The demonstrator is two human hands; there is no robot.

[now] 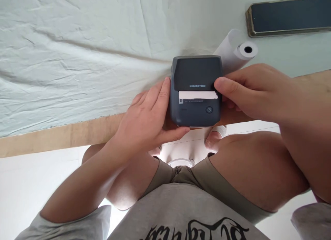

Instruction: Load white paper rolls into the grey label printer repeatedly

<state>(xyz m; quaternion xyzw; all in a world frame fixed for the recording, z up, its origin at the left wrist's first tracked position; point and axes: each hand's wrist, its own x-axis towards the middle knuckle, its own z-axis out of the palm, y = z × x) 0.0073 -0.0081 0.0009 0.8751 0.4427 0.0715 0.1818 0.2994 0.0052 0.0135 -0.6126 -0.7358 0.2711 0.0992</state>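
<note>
A dark label printer (196, 74) with a NIIMBOT mark sits near the front edge of the cloth-covered surface. A short white strip of paper (198, 95) sticks out of its slot, above a round power button (209, 110). My left hand (150, 116) grips the printer's left side, its thumb along the front edge. On the other side, my right hand (248, 90) holds the right edge, with the thumb on the lid's lower corner and the other fingers partly hidden beside the body. Behind the printer lies a roll of white paper (245, 51), partly unrolled.
A phone (292, 16) with a dark screen lies at the back right. Pale wrinkled cloth (77, 60) covers the surface, and a bare wooden edge (59, 135) runs along its front. My legs are just below that edge.
</note>
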